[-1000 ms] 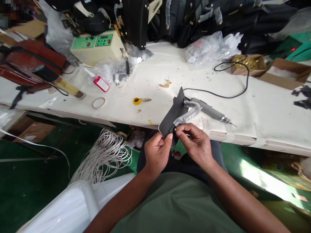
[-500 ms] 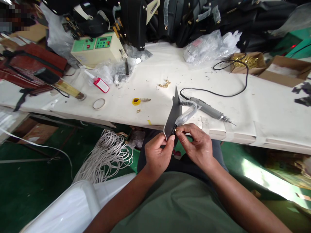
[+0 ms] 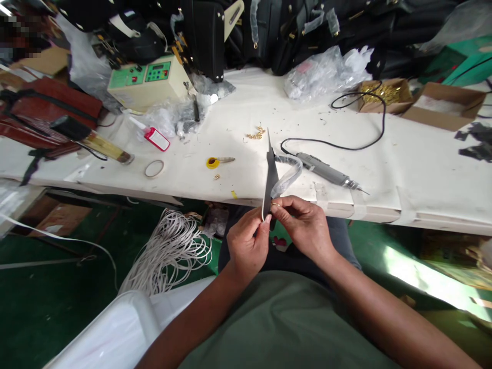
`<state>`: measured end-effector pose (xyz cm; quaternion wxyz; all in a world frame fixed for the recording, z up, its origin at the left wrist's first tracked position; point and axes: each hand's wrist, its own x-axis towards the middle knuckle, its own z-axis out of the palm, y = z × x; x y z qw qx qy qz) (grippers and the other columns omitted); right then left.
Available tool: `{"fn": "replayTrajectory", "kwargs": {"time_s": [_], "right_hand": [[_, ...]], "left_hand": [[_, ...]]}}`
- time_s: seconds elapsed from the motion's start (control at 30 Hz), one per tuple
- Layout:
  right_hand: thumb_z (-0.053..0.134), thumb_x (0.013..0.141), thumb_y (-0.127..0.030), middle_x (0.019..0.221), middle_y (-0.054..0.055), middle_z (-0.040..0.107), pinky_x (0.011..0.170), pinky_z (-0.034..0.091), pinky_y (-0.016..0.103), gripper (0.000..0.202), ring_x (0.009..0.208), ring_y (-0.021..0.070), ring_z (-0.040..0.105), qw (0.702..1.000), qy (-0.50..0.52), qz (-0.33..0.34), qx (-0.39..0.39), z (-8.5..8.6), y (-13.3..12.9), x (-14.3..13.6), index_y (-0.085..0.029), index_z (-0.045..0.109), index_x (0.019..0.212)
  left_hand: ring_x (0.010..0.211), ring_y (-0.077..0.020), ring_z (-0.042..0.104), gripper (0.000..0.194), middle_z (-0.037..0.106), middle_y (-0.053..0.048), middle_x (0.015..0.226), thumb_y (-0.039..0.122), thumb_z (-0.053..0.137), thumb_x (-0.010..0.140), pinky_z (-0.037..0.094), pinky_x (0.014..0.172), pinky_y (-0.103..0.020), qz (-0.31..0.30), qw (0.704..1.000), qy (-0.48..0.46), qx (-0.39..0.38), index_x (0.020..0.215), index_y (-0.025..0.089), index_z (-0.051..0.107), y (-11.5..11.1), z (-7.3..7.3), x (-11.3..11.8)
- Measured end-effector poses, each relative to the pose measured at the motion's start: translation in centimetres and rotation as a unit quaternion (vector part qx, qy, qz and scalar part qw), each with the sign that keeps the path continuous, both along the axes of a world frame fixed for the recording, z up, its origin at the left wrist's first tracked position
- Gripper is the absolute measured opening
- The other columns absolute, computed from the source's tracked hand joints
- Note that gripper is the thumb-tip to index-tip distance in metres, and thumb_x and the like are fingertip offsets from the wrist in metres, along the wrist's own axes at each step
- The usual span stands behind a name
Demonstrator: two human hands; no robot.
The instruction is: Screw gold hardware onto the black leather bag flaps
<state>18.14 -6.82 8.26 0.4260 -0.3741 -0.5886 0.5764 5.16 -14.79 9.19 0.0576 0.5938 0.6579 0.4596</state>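
Between the thumb and fingers of my left hand (image 3: 249,243) is the lower end of a dark flat panel (image 3: 270,179), held nearly edge-on at the table's front edge. A handle in clear plastic wrap (image 3: 290,174) curves out from the panel's right side. My right hand (image 3: 307,225) is closed in a pinch on a small gold metal piece (image 3: 275,204) against the panel's lower end. Its exact shape is too small to tell. Beyond the handle, a grey rotary tool (image 3: 326,171) with a thin bit lies on the white table (image 3: 238,113).
Small gold parts (image 3: 257,134), a yellow round item (image 3: 212,162), a tape ring (image 3: 154,168) and a red bottle (image 3: 157,139) lie on the table. Behind are a control box (image 3: 148,84), plastic bags (image 3: 326,74) and a box of gold hardware (image 3: 386,95). Black bags line the back.
The panel has turned more edge-on and its top has shifted slightly left. Both hands keep their grips, and the whole view has shifted a little.
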Motion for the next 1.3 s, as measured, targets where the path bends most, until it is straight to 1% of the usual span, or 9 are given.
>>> {"fn": "replayTrajectory", "kwargs": {"time_s": [0.23,0.43,0.6,0.77,0.9,1.0,1.1,1.2,1.3], "right_hand": [[0.08,0.088,-0.045,0.077,0.002,0.074,0.065,0.054,0.029,0.024,0.066,0.0157,0.064,0.998,0.033,-0.051,-0.021,0.5,-0.2,-0.1,-0.022,0.074,0.083],[0.082,0.083,-0.049,0.072,0.002,0.071,0.061,0.05,0.029,0.03,0.064,0.0161,0.061,0.996,0.059,-0.019,-0.069,1.2,0.0,0.3,-0.02,0.076,0.081],[0.078,0.087,-0.039,0.09,0.003,0.075,0.08,0.056,0.032,0.021,0.082,0.0196,0.068,0.995,0.062,0.04,-0.068,1.8,-0.3,1.3,-0.02,0.073,0.095],[0.085,0.08,-0.041,0.102,0.003,0.072,0.09,0.055,0.034,0.039,0.096,0.0221,0.068,0.995,0.062,0.076,-0.037,2.1,-0.8,1.9,-0.022,0.065,0.108],[0.086,0.08,-0.042,0.098,0.002,0.069,0.087,0.053,0.032,0.039,0.093,0.0203,0.066,0.996,0.05,0.067,-0.023,2.0,-0.9,1.9,-0.022,0.062,0.104],[0.078,0.086,-0.035,0.094,0.0,0.065,0.083,0.052,0.03,0.026,0.088,0.0174,0.062,0.999,0.037,0.035,0.003,2.0,-0.8,2.1,-0.023,0.061,0.101],[0.067,0.089,-0.025,0.091,-0.001,0.064,0.079,0.05,0.028,0.012,0.084,0.0161,0.06,0.999,0.001,0.018,0.043,2.5,-0.5,2.6,-0.022,0.062,0.1],[0.063,0.087,-0.022,0.085,-0.001,0.063,0.068,0.046,0.026,0.008,0.078,0.0152,0.057,0.995,-0.056,0.02,0.074,3.4,0.1,3.5,-0.021,0.063,0.095],[0.06,0.087,-0.022,0.077,-0.003,0.058,0.058,0.039,0.024,0.002,0.071,0.0138,0.052,0.994,-0.076,0.037,0.071,4.2,0.9,4.4,-0.02,0.061,0.086]], "left_hand": [[0.105,-0.0194,0.078,0.03,0.081,-0.007,0.117,0.011,0.065,0.098,0.061,0.098,-0.03,-0.039,0.997,0.047,0.041,0.123,0.023,0.076,0.6,0.2,-0.8],[0.111,-0.0208,0.078,0.039,0.08,-0.008,0.123,0.007,0.066,0.095,0.061,0.103,-0.031,-0.054,0.989,0.121,0.068,0.13,0.024,0.072,1.2,0.4,-1.4],[0.116,-0.0204,0.075,0.045,0.077,-0.009,0.127,0.005,0.063,0.096,0.06,0.106,-0.031,-0.05,0.986,0.141,0.069,0.136,0.024,0.068,1.3,0.2,-1.2],[0.114,-0.0212,0.074,0.049,0.073,-0.01,0.126,0.014,0.074,0.092,0.061,0.102,-0.031,-0.033,0.988,0.128,0.083,0.14,0.023,0.064,1.0,-0.1,-0.2],[0.114,-0.0236,0.073,0.061,0.068,-0.012,0.129,0.02,0.077,0.089,0.063,0.099,-0.034,-0.029,0.989,0.128,0.069,0.146,0.024,0.057,0.5,0.2,0.7],[0.119,-0.0259,0.07,0.072,0.065,-0.013,0.132,0.019,0.077,0.086,0.063,0.101,-0.037,-0.042,0.99,0.124,0.057,0.152,0.024,0.051,0.1,0.3,1.4],[0.121,-0.0248,0.068,0.079,0.061,-0.013,0.137,0.015,0.071,0.086,0.065,0.096,-0.033,-0.077,0.991,0.104,0.033,0.159,0.025,0.042,-0.2,0.4,1.9],[0.121,-0.0219,0.068,0.075,0.061,-0.013,0.138,0.01,0.062,0.091,0.064,0.095,-0.029,-0.105,0.988,0.109,0.02,0.161,0.025,0.039,-0.4,0.9,1.9],[0.115,-0.0194,0.068,0.063,0.065,-0.012,0.13,0.008,0.057,0.096,0.061,0.098,-0.029,-0.119,0.982,0.144,0.02,0.156,0.023,0.046,0.0,2.1,1.4]]}}
